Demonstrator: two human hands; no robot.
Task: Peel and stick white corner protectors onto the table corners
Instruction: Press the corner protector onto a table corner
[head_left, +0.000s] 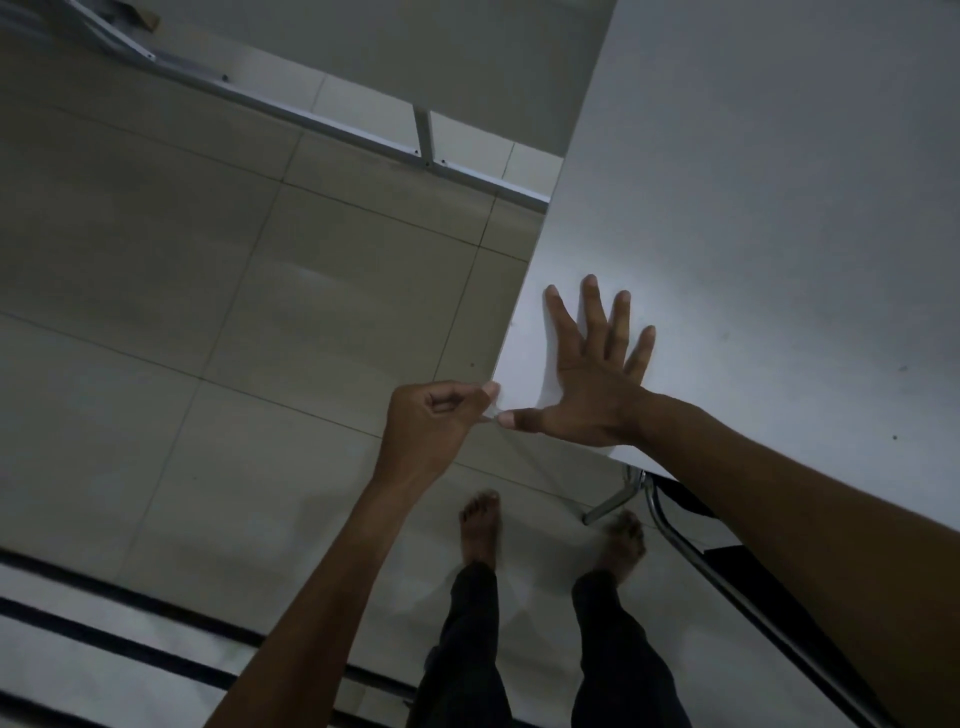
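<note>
A white table (753, 208) fills the right side, and its near-left corner lies between my hands. My right hand (592, 369) lies flat on the tabletop with fingers spread, its thumb reaching to the corner. My left hand (431, 421) is curled beside the corner, with forefinger and thumb pinching a small white corner protector (493, 408) against it. The protector is mostly hidden by my fingertips.
Beige floor tiles (208, 286) spread to the left. A second white table with a grey metal frame (322, 124) stands farther back. A chrome chair leg (670, 525) and my bare feet (480, 525) are below the table corner.
</note>
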